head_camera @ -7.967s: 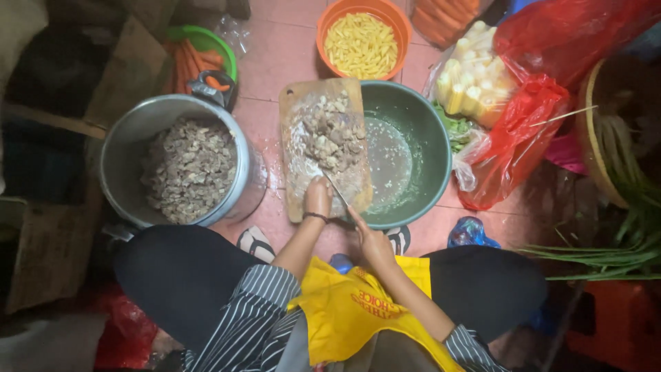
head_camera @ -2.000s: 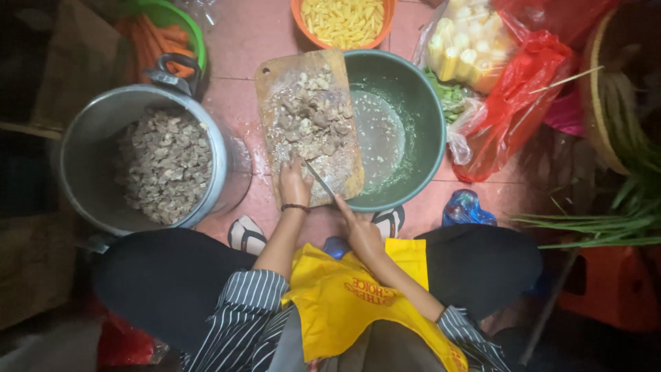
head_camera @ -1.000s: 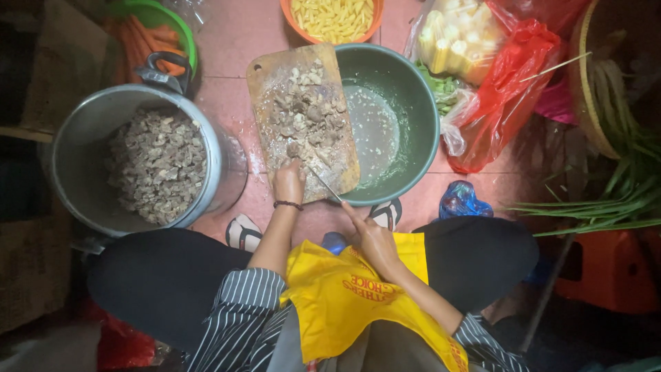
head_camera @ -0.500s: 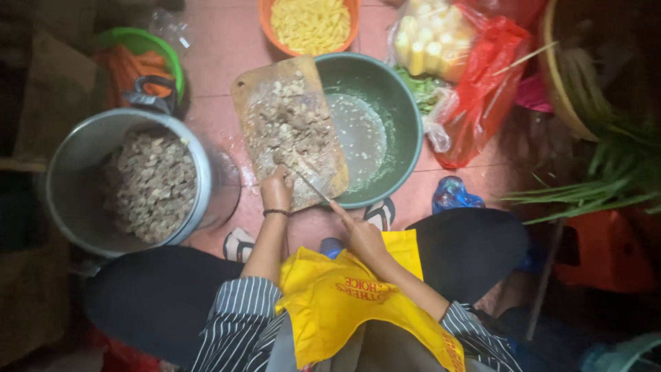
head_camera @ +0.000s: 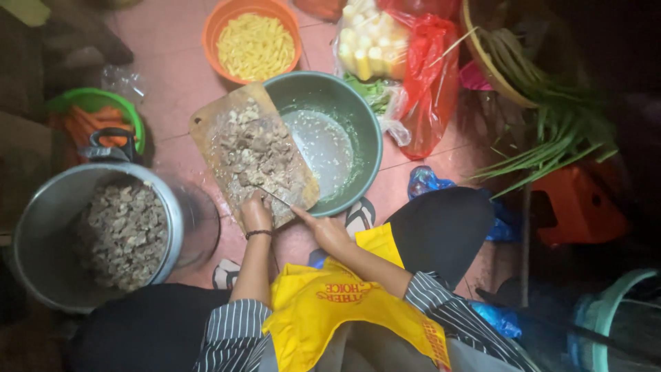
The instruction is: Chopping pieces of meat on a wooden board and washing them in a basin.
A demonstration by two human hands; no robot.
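Two bare hands work at a wooden cutting board (head_camera: pixel 206 131), seen from above by a person sitting low on a pinkish tiled floor (head_camera: pixel 172 41). At far left, a large metal pot (head_camera: pixel 27 227) holds chopped pale meat, with a green basin of carrots (head_camera: pixel 103 114) just behind it. Next comes the board, tilted across the rim of a green bowl (head_camera: pixel 358 117) and covered with chopped meat pieces (head_camera: pixel 255 148). The left hand (head_camera: pixel 256 212), a dark band at its wrist, rests palm down with fingers curled on the near end of the board, touching the meat. The right hand (head_camera: pixel 327 231), just beside it, is closed around the handle of a knife (head_camera: pixel 279 198), whose blade lies across the board's near edge toward the left hand. Behind the board stands an orange bowl of yellow strips (head_camera: pixel 253 45). Farther right lie a red plastic bag (head_camera: pixel 430 76) with pale yellow chunks, then green onions (head_camera: pixel 551 131) trailing from a woven basket. A yellow apron (head_camera: pixel 330 310) covers the person's lap.
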